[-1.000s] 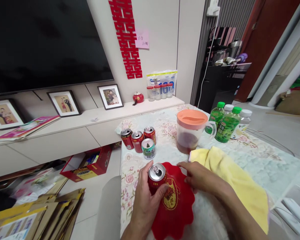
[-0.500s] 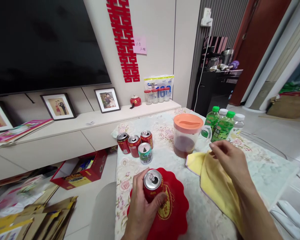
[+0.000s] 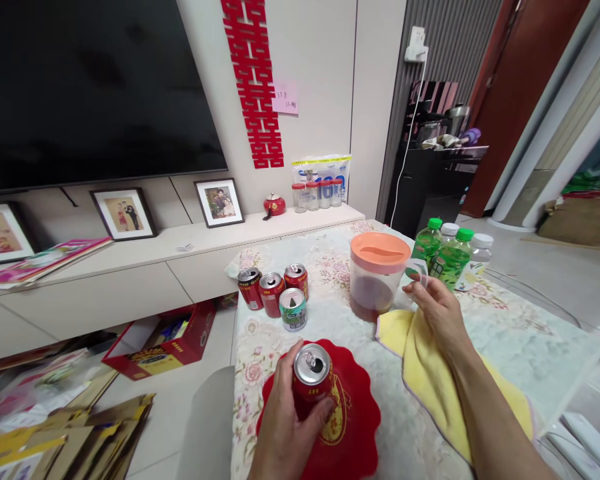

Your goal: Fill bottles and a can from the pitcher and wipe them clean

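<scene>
My left hand is wrapped round an opened red drink can, upright over a scalloped red tray with gold print. My right hand has its fingers curled at the clear handle of a plastic pitcher. The pitcher has an orange lid and dark liquid at the bottom. Under my right wrist lies a yellow cloth. Beyond the tray stand several cans: red cans and a shorter green-and-white can, their tabs or openings upward.
Bottles with green and white caps stand behind the pitcher handle on the floral tablecloth. A white cabinet along the wall carries framed photos, red-lidded jars and a red pot. Flattened cardboard lies on the floor at left.
My right hand has moved from above the yellow cloth up and left to the pitcher handle. The left hand still holds the red can over the tray. The view has shifted slightly.
</scene>
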Motion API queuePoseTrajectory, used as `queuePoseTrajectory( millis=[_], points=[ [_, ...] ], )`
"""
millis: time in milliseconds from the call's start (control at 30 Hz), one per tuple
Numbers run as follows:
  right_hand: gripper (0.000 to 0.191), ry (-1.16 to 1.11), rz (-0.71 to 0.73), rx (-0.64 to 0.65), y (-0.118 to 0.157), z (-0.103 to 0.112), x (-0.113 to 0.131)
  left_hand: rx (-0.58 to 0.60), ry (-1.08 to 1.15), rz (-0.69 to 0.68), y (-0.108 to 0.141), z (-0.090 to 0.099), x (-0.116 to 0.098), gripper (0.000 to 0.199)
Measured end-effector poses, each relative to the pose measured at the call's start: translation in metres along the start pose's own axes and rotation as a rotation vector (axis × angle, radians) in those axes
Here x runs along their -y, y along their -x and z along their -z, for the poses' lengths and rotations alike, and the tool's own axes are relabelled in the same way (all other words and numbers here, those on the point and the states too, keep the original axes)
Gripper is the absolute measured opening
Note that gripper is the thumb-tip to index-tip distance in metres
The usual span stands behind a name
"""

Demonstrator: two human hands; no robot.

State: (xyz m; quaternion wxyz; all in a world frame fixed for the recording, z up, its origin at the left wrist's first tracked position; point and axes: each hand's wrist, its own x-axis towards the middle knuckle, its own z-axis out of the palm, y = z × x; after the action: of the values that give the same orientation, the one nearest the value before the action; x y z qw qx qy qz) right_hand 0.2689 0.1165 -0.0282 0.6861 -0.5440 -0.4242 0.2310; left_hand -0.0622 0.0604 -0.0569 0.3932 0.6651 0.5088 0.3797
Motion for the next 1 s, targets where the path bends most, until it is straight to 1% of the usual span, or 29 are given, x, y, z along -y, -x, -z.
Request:
queuePoseTrajectory(
  millis=[133, 233, 300, 400, 500, 633, 800, 933, 967, 1000],
  points=[
    [0.055, -0.172, -0.006, -0.033, 0.005, -0.009, 0.002, -0.030, 0.008, 0.008, 0.001, -0.002, 0.001, 0.076],
    [0.054, -0.279, 0.014, -0.063, 0.008, -0.017, 0.003, -0.046, 0.031, 0.082, 0.001, -0.002, 0.000, 0.079],
    [0.053, -0.341, 0.019, -0.093, 0.010, -0.021, 0.004, -0.041, 0.047, 0.121, 0.001, -0.001, -0.003, 0.077],
    [0.056, -0.425, 0.015, -0.141, 0.013, -0.022, 0.007, -0.020, 0.061, 0.143, 0.000, -0.002, -0.010, 0.071],
    [0.060, -0.496, 0.007, -0.161, 0.017, -0.020, 0.014, -0.029, 0.080, 0.155, 0.000, -0.002, -0.015, 0.069],
    [0.059, -0.571, 0.000, -0.169, 0.023, -0.018, 0.034, -0.041, 0.071, 0.132, 0.002, -0.002, -0.015, 0.067],
    [0.058, -0.640, 0.013, -0.202, 0.036, -0.015, 0.074, -0.049, 0.070, 0.117, 0.001, -0.003, -0.016, 0.064],
    [0.050, -0.633, 0.034, -0.303, 0.055, 0.000, 0.101, -0.055, 0.062, 0.122, 0.001, -0.004, -0.020, 0.063],
    [0.050, -0.590, 0.045, -0.312, 0.059, 0.005, 0.105, -0.056, 0.064, 0.126, 0.001, -0.004, -0.021, 0.064],
    [0.049, -0.522, 0.059, -0.291, 0.064, 0.010, 0.107, -0.058, 0.068, 0.130, 0.001, -0.004, -0.022, 0.065]
  ],
)
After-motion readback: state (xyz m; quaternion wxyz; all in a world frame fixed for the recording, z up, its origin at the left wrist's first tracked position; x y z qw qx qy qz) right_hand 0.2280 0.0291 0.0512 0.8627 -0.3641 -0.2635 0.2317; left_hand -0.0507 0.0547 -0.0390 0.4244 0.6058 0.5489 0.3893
